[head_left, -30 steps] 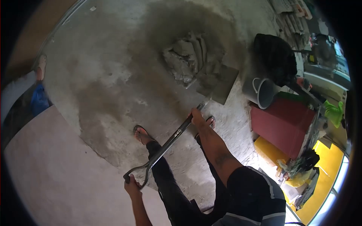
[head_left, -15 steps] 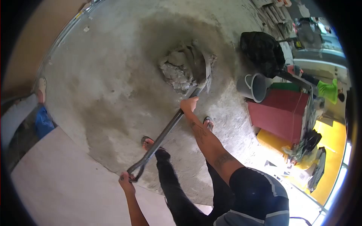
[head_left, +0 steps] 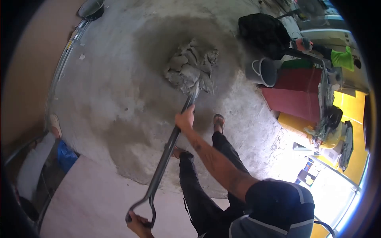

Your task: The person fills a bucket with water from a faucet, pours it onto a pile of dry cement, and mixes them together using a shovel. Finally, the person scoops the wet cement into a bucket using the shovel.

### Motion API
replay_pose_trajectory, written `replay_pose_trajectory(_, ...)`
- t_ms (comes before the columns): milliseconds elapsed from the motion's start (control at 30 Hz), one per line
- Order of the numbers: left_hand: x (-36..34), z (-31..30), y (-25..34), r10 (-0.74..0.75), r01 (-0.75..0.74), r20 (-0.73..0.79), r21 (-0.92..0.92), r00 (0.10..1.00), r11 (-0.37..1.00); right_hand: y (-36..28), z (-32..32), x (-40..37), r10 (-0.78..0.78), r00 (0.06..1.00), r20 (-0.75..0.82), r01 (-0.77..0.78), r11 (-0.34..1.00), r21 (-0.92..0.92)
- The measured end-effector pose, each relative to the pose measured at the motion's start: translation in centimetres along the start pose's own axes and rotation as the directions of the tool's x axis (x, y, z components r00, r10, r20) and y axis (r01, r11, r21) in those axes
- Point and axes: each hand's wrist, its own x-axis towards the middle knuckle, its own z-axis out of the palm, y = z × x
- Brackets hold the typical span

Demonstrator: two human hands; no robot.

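Observation:
A long-handled shovel (head_left: pixel 162 164) slants from lower left up to a heap of wet grey mortar (head_left: pixel 186 73) on the concrete floor. Its blade is mostly buried in the near side of the heap; only the neck shows. My right hand (head_left: pixel 185 119) is wrapped round the shaft a short way behind the blade. At the rear end, my left hand (head_left: pixel 139 224) is closed on the D-shaped grip. My feet stand to the right of the shaft, one partly hidden behind it.
At right stand a grey bucket (head_left: pixel 262 72), a black bag (head_left: pixel 264 35) and a dark red box (head_left: pixel 293 95). A black basin (head_left: pixel 91 9) lies top left. Another person's foot (head_left: pixel 55 126) and a blue bag (head_left: pixel 66 155) are at left. A person in green (head_left: pixel 343 58) is far right.
The shovel blade has swung from the heap's right side to its near side and into the mortar. Both hands moved with it, the left one downward. The mortar is now piled differently.

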Motion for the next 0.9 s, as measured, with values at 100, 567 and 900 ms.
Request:
replay_pose_trajectory(100, 2.8, 1.8, -3.0, -0.023, 0.029, -0.11, 0.047, 0.994, 0.998, -0.3, 2.9, 1.6, -0.016, 1.0, -0.019, 0.016, 1.0, -0.023)
replay_pose_trajectory(567, -10.2, 4.9, -5.8, -0.146, 0.186, 0.197, -0.2, 0.969, 0.962, -2.9, -12.9, 6.4, 0.043, 0.998, 0.052, -0.044, 0.999, 0.012)
replay_pose_trajectory(900, -8.3, 29.7, 0.3, -0.209, 0.332, 0.485, -0.183, 0.849, 0.925, -9.6, -13.9, 29.4, 0.243, 0.967, 0.079, -0.23, 0.963, -0.138)
